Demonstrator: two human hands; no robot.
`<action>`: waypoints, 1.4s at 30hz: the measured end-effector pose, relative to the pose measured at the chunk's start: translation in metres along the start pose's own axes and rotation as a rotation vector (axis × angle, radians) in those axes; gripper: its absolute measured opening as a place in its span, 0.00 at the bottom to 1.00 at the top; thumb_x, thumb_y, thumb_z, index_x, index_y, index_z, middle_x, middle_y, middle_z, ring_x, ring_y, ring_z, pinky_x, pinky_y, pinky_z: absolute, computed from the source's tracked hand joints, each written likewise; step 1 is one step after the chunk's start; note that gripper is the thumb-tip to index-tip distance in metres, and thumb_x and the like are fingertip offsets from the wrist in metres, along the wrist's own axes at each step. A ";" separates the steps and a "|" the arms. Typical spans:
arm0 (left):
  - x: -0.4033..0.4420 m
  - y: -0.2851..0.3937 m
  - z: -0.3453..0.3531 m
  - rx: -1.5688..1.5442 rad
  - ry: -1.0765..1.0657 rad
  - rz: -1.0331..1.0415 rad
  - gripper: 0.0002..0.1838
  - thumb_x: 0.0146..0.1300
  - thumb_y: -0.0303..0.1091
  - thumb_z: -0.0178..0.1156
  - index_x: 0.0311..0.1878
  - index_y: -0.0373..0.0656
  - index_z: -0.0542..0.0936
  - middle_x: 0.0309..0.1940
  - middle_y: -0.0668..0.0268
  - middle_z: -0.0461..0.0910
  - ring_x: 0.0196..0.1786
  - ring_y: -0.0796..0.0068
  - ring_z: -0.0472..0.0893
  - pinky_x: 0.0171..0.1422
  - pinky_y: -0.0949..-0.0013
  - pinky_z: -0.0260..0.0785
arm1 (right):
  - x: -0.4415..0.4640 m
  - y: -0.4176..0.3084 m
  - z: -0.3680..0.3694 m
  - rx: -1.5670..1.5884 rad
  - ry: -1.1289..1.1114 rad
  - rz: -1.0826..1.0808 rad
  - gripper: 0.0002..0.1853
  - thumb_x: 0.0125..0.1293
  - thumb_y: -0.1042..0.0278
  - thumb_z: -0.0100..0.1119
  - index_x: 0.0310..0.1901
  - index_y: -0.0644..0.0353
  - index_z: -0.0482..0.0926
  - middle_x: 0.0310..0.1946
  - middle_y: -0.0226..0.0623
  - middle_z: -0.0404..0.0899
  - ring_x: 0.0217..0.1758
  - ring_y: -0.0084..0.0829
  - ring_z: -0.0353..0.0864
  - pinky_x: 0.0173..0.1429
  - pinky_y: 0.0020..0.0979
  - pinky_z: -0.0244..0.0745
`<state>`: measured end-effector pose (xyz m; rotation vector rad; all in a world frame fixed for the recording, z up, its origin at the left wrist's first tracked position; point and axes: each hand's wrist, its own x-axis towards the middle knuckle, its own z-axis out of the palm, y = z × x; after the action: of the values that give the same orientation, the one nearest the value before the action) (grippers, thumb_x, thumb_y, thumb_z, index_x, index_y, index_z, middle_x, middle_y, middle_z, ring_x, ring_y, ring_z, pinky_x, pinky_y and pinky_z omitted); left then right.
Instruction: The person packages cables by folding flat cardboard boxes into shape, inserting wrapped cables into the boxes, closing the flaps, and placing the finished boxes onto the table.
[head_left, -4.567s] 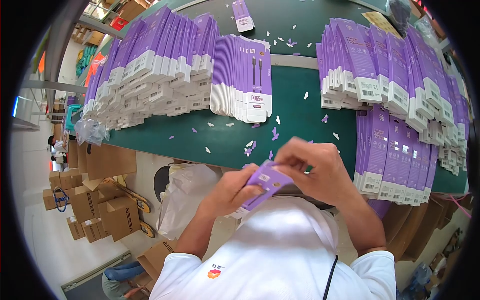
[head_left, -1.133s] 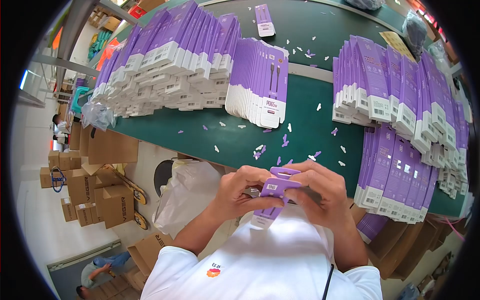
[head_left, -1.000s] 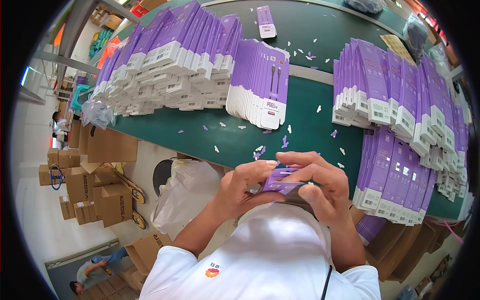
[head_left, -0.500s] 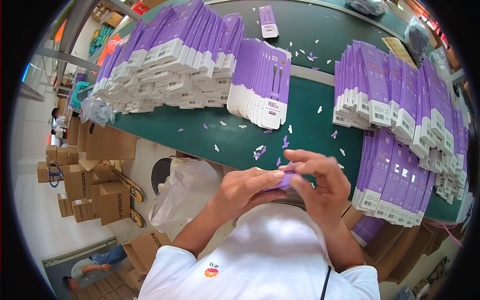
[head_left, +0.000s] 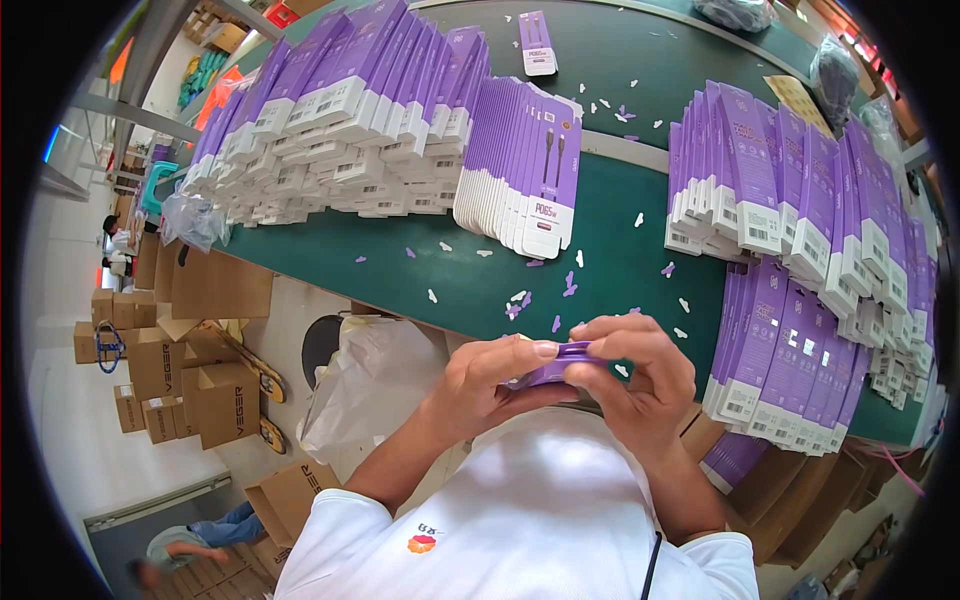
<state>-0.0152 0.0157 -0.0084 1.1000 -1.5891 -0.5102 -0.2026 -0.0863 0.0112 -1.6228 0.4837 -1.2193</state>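
Note:
Close to my chest, a purple cable box (head_left: 552,372) is held between both hands, its narrow end turned up toward me. My left hand (head_left: 487,378) wraps around the box, with the thumb along its upper edge. The fingers and thumb of my right hand (head_left: 640,375) pinch the box's end from the right. Most of the box is hidden by the fingers. Beyond my hands, a fanned row of flat purple and white cartons (head_left: 540,185) lies on the green table (head_left: 385,285), the front one printed with a black cable.
Stacks of purple boxes (head_left: 340,100) fill the table's left side, and more boxes (head_left: 790,200) are piled at right. Small white and purple paper scraps (head_left: 570,285) lie scattered. One carton (head_left: 537,45) lies at the back. Brown cartons (head_left: 235,405) and another person (head_left: 190,540) are at lower left.
My right hand has come in from slightly above and right, and its fingers have closed on the box's end. The left hand keeps its hold. The person at lower left has shifted.

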 end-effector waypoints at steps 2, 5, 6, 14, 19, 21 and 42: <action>0.005 0.000 -0.001 0.049 -0.013 0.061 0.38 0.60 0.26 0.88 0.72 0.43 0.80 0.45 0.58 0.93 0.41 0.64 0.94 0.41 0.65 0.85 | -0.002 0.004 -0.003 0.031 -0.037 -0.042 0.13 0.68 0.80 0.83 0.49 0.64 0.86 0.46 0.48 0.94 0.46 0.35 0.95 0.48 0.34 0.89; 0.010 0.004 -0.001 0.114 -0.028 0.104 0.36 0.60 0.26 0.88 0.70 0.43 0.81 0.48 0.56 0.94 0.42 0.64 0.94 0.42 0.64 0.86 | -0.008 0.005 -0.001 0.166 -0.027 0.158 0.12 0.69 0.80 0.83 0.48 0.65 0.86 0.49 0.49 0.93 0.46 0.35 0.94 0.49 0.33 0.89; 0.011 0.004 -0.001 0.136 -0.031 0.113 0.36 0.60 0.26 0.88 0.70 0.43 0.81 0.50 0.56 0.94 0.42 0.64 0.94 0.41 0.63 0.86 | -0.009 0.008 -0.001 0.177 -0.019 0.167 0.12 0.68 0.79 0.83 0.48 0.64 0.87 0.49 0.49 0.93 0.46 0.35 0.94 0.49 0.33 0.89; -0.005 0.003 0.000 -0.024 0.073 -0.148 0.31 0.61 0.28 0.88 0.65 0.41 0.81 0.51 0.60 0.94 0.48 0.67 0.96 0.52 0.65 0.91 | 0.000 0.008 -0.002 -0.187 -0.057 -0.163 0.12 0.66 0.75 0.85 0.49 0.62 0.93 0.52 0.49 0.93 0.47 0.34 0.95 0.49 0.33 0.92; -0.007 -0.005 0.000 -0.152 0.089 -0.276 0.28 0.65 0.26 0.86 0.64 0.40 0.81 0.51 0.59 0.94 0.49 0.70 0.96 0.53 0.66 0.91 | 0.002 0.021 -0.005 -0.204 -0.129 -0.108 0.12 0.67 0.73 0.84 0.50 0.61 0.93 0.56 0.50 0.92 0.52 0.38 0.96 0.51 0.35 0.93; -0.009 -0.011 0.004 -0.305 0.131 -0.368 0.28 0.66 0.24 0.84 0.65 0.40 0.81 0.51 0.58 0.94 0.49 0.71 0.96 0.54 0.67 0.91 | 0.004 0.028 -0.004 -0.215 -0.155 -0.094 0.13 0.69 0.72 0.83 0.52 0.61 0.92 0.59 0.49 0.91 0.53 0.39 0.96 0.51 0.35 0.93; -0.014 -0.093 -0.028 -0.033 0.708 -0.380 0.32 0.81 0.38 0.72 0.80 0.39 0.71 0.70 0.54 0.83 0.53 0.73 0.89 0.54 0.71 0.83 | 0.077 0.068 0.015 0.132 0.193 0.497 0.24 0.85 0.70 0.61 0.76 0.69 0.77 0.49 0.37 0.90 0.40 0.19 0.88 0.31 0.24 0.79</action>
<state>0.0465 -0.0114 -0.0801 1.3720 -0.7589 -0.3319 -0.1412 -0.1670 -0.0119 -1.1816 0.8531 -1.0053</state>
